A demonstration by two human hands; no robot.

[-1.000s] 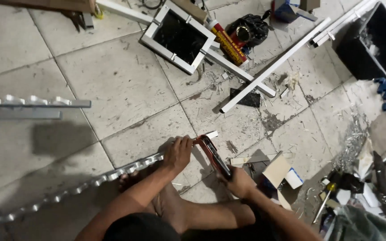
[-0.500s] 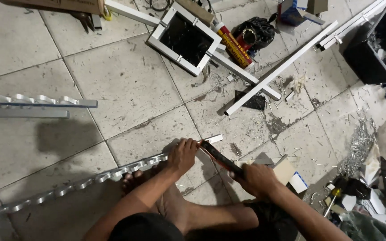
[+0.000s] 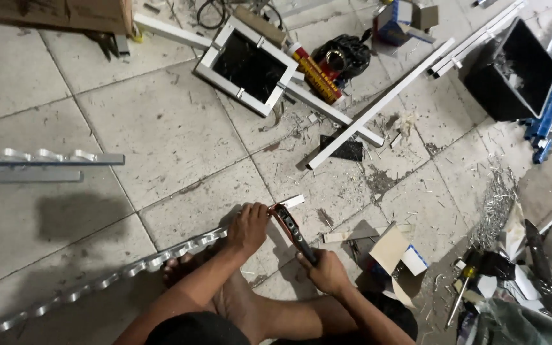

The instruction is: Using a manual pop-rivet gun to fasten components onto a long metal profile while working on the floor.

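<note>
Snips (image 3: pixel 294 233) swung upright, gritty tiled floor (image 3: pixel 161 134)

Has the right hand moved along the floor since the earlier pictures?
Yes. The right hand slid back toward the person, away from the strip's white end, and holds the tool's handles lower.

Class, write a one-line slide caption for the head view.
Left hand steadies a scalloped metal strip on the tiled floor; right hand grips a red-handled tool.

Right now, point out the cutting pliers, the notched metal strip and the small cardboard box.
cutting pliers (image 3: pixel 292 231), head view, on the red and black handles.
notched metal strip (image 3: pixel 129 269), head view, mid-length.
small cardboard box (image 3: pixel 394 252), head view, open flap.
</note>
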